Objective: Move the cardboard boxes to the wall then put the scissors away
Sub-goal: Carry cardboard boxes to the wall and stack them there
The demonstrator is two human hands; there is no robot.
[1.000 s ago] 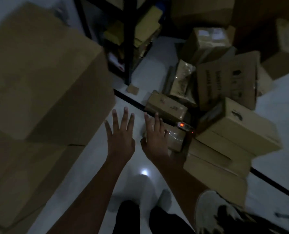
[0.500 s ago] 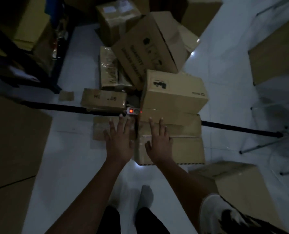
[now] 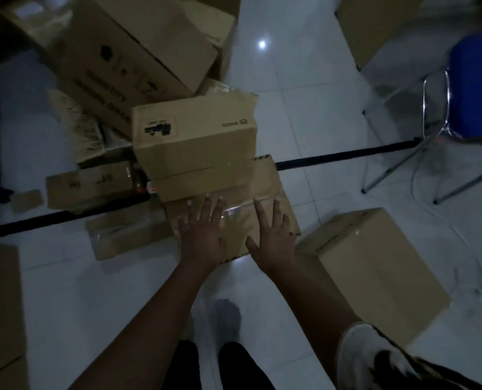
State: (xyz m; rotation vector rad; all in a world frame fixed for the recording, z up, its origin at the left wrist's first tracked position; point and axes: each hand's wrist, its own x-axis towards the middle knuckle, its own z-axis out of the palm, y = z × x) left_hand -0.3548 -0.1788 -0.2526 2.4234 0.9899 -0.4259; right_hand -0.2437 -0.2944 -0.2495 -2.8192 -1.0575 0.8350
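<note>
Down on the floor (image 3: 290,94) just ahead of your feet, your left hand (image 3: 203,229) and right hand (image 3: 273,237) are spread side by side over the low taped box (image 3: 235,220). The fingers of both are straight and splayed, grasping nothing; whether the palms actually press on the cardboard cannot be told from this angle. A labelled box (image 3: 195,136) sits stacked on the far part of that low box.

You look to be at the box-moving step, about to take up this stack. The next move calls for sliding your hands out to the box's left and right edges and getting the fingers under it. Watch the labelled box on top, which could slip off if you tilt the load.

A big printed box (image 3: 138,52) leans at the far left, and a plain closed box (image 3: 375,271) stands near right, close to your right arm. Flatter cartons lie to the left. The scissors are not in view.

The room is dim, with pale glossy tiles catching a spot of light. A black strip (image 3: 346,156) runs across the floor under the pile, and a metal-legged chair with a blue seat (image 3: 476,88) stands at the far right.
</note>
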